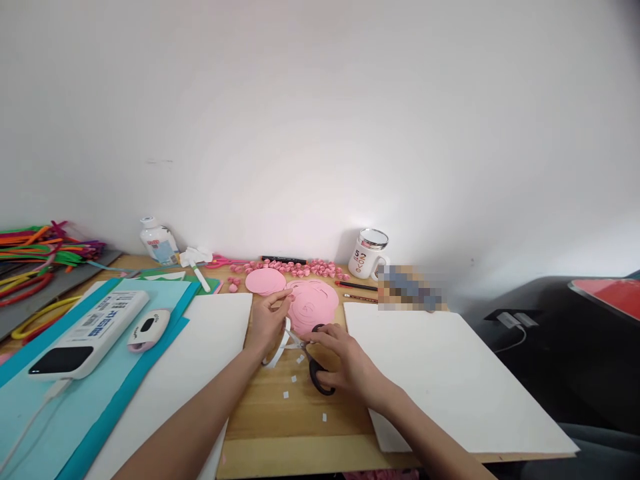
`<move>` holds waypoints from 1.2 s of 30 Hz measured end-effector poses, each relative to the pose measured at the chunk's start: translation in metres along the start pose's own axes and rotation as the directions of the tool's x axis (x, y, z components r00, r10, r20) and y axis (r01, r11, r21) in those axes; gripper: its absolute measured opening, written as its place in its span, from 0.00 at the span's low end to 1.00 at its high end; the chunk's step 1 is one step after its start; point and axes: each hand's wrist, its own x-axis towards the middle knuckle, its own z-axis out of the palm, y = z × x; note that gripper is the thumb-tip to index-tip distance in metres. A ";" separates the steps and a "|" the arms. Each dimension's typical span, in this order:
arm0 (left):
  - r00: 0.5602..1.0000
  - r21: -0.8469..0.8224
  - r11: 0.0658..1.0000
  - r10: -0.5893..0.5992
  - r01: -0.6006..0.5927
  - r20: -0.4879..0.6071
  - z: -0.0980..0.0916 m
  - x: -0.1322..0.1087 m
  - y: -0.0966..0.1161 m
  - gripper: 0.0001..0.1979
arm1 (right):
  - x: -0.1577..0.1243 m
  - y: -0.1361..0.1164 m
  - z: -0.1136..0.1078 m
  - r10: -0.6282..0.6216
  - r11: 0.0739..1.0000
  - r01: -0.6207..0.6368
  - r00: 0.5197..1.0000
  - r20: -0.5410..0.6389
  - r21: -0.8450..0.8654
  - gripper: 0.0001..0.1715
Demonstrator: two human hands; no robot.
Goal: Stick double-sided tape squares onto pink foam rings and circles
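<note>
My left hand (270,321) pinches a thin white strip (280,347) beside a stack of pink paper discs (313,305) on the wooden table (280,427). My right hand (340,363) grips black-handled scissors (317,377), whose blades point left toward the white strip. Small white cut bits (293,381) lie scattered on the wood beneath both hands. Another pink disc (265,281) lies just behind, with several small pink rolled paper roses (300,268) along the back.
White boards lie to the left (200,353) and right (445,373). Teal sheets (75,400) carry a power bank (90,331) and a small pink device (149,329). Pipe cleaners (40,257), a glue bottle (159,241), a mug (369,254) and pencils (357,287) stand behind.
</note>
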 end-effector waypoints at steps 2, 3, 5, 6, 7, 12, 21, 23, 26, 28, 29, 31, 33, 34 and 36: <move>1.000 0.008 1.000 -0.013 0.013 -0.002 0.000 0.001 0.000 0.19 | 0.001 0.001 0.005 -0.024 0.998 0.023 1.000 -0.008 -0.062 0.35; 1.000 0.013 1.000 -0.018 0.018 -0.007 -0.001 0.001 -0.001 0.18 | 0.001 0.001 0.006 -0.035 0.995 0.034 0.999 -0.011 -0.092 0.36; 1.000 0.023 1.000 -0.019 0.020 -0.023 -0.001 0.002 -0.002 0.18 | 0.001 -0.001 0.007 -0.047 0.989 0.045 0.999 -0.007 -0.138 0.36; 0.999 0.026 0.999 -0.018 0.019 -0.028 -0.002 0.003 -0.003 0.18 | 0.001 -0.002 0.006 -0.047 0.988 0.047 0.999 0.003 -0.148 0.37; 0.999 0.029 0.999 -0.015 0.016 -0.032 -0.002 0.003 -0.003 0.18 | 0.001 -0.003 0.004 -0.045 0.987 0.047 0.999 0.017 -0.151 0.36; 0.999 0.047 0.999 0.008 -0.006 -0.038 -0.002 0.004 -0.006 0.18 | 0.003 -0.008 -0.003 -0.052 0.988 0.064 0.995 0.091 -0.139 0.28; 0.995 0.078 0.993 0.091 -0.088 -0.032 -0.003 0.004 -0.006 0.16 | 0.005 -0.006 -0.008 -0.090 0.994 0.097 0.985 0.145 -0.041 0.08; 0.994 0.089 0.991 0.105 -0.103 -0.019 -0.002 0.003 -0.006 0.15 | 0.006 -0.006 -0.012 -0.111 0.994 0.110 0.978 0.177 0.017 0.07; 0.994 0.105 0.988 0.111 -0.111 0.007 -0.001 0.003 -0.004 0.15 | 0.007 -0.004 -0.019 -0.140 0.989 0.127 0.958 0.252 0.069 0.11; 0.994 0.115 0.987 0.106 -0.108 0.030 0.000 0.002 -0.003 0.16 | 0.009 -0.002 -0.021 -0.171 0.985 0.155 0.935 0.310 0.074 0.15; 0.994 0.120 0.987 0.103 -0.107 0.038 0.000 0.002 -0.002 0.16 | 0.010 -0.001 -0.022 -0.186 0.983 0.176 0.924 0.333 0.061 0.18; 0.993 0.126 0.986 0.106 -0.111 0.050 0.001 0.000 0.000 0.16 | 0.011 0.001 -0.023 -0.192 0.976 0.214 0.923 0.332 -0.029 0.22; 0.991 0.122 0.985 0.114 -0.122 0.068 0.002 -0.002 0.002 0.16 | 0.012 0.003 -0.027 -0.171 0.955 0.217 0.960 0.222 -0.201 0.26; 0.989 0.120 0.984 0.119 -0.128 0.082 0.003 -0.003 0.003 0.15 | 0.011 0.004 -0.031 -0.159 0.939 0.189 0.979 0.126 -0.288 0.27; 0.986 0.127 0.982 0.130 -0.142 0.101 0.004 -0.005 0.004 0.14 | 0.006 0.006 -0.045 -0.127 0.916 0.092 0.990 -0.065 -0.390 0.28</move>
